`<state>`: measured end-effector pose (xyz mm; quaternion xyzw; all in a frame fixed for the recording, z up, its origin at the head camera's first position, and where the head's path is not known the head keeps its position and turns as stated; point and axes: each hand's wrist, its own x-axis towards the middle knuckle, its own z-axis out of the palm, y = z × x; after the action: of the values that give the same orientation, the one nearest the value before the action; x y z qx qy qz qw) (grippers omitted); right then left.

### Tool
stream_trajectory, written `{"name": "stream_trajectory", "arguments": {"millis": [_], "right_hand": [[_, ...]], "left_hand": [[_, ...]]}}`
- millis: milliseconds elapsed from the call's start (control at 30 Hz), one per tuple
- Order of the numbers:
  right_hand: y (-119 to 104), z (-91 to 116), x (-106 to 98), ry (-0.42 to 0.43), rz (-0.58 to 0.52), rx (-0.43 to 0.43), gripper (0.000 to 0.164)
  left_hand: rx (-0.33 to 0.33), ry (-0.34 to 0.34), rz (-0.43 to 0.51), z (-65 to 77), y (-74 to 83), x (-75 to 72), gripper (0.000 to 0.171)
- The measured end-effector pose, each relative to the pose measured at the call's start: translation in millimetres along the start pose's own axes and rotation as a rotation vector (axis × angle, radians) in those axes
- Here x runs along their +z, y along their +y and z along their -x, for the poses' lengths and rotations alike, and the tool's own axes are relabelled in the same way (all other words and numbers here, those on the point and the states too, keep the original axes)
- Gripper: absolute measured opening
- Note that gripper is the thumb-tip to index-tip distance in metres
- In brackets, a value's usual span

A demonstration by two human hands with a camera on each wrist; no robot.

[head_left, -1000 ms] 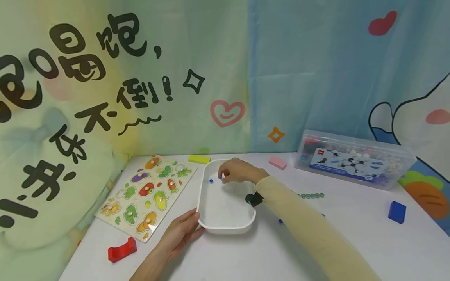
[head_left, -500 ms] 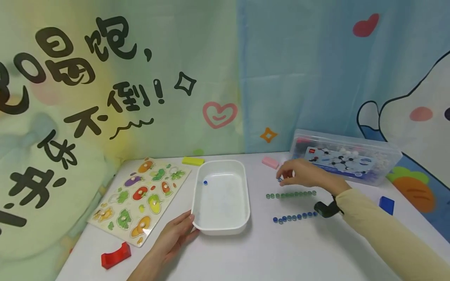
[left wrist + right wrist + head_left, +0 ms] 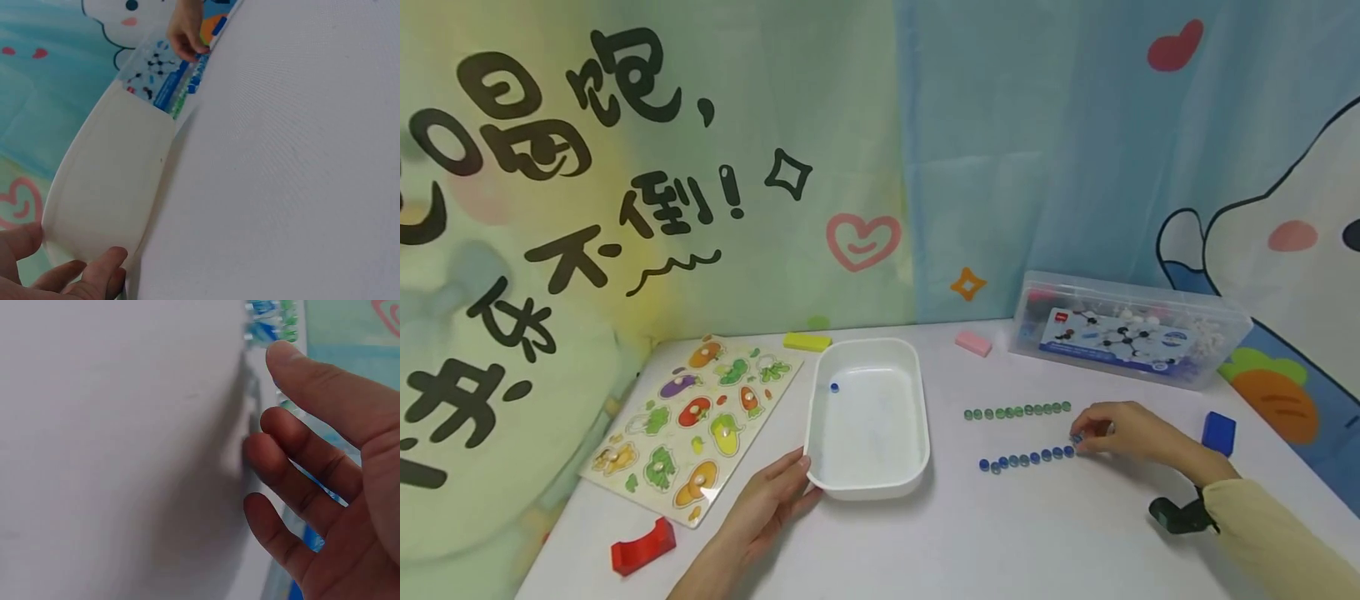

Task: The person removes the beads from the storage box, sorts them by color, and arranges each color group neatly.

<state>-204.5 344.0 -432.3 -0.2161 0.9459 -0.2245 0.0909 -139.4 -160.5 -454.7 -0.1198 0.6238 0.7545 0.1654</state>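
My left hand (image 3: 775, 492) holds the near left corner of a white plastic tray (image 3: 868, 492), thumb at the rim and fingers against the outer wall (image 3: 112, 169). Inside the tray, toward its far left, lies one blue marble (image 3: 834, 387). At the right end of a row of blue marbles (image 3: 1025, 460), my right hand (image 3: 1120, 433) pinches another blue marble (image 3: 1077, 437) just above the table. Up close in the right wrist view, the thumb (image 3: 312, 378) mostly hides that marble. Behind the blue row runs a row of green marbles (image 3: 1018, 411).
A clear box (image 3: 1127, 333) of molecule-model parts stands at the back right, with a blue block (image 3: 1219, 433) nearer. Left of the tray lies a vegetable puzzle board (image 3: 692, 425). Yellow (image 3: 807, 342), pink (image 3: 973, 343) and red blocks (image 3: 643, 547) lie around.
My right hand has gone from inside the tray, rightward with a marble, to the right end of the blue row. One marble fewer lies in the tray. The left hand stays at the tray.
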Motion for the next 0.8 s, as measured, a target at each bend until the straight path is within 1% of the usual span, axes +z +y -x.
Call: {"name": "stream_trajectory", "arguments": {"millis": [167,367,500,600,700,800], "right_hand": [[4,4,6,0.003,0.001,0.020,0.022],[3,4,10,0.031,-0.007,-0.017,0.020],[0,4,11,0.025,-0.016,-0.016,0.020],[-2,5,7,0.013,-0.021,0.013,0.024],[-5,3,-2,0.028,-0.015,0.029,0.026],[-13,-6,-15,0.063,0.001,0.009,0.026]], "left_hand": [[0.001,0.009,0.001,0.4,1.6,-0.2,0.059],[0.007,0.013,-0.002,0.6,1.3,-0.7,0.058],[0.007,0.009,0.003,0.6,0.6,-0.8,0.059],[0.005,0.007,0.006,0.5,0.5,-0.4,0.060],[0.004,0.005,0.010,0.4,0.6,0.3,0.060],[0.002,0.007,0.010,0.8,0.6,0.9,0.061]]}}
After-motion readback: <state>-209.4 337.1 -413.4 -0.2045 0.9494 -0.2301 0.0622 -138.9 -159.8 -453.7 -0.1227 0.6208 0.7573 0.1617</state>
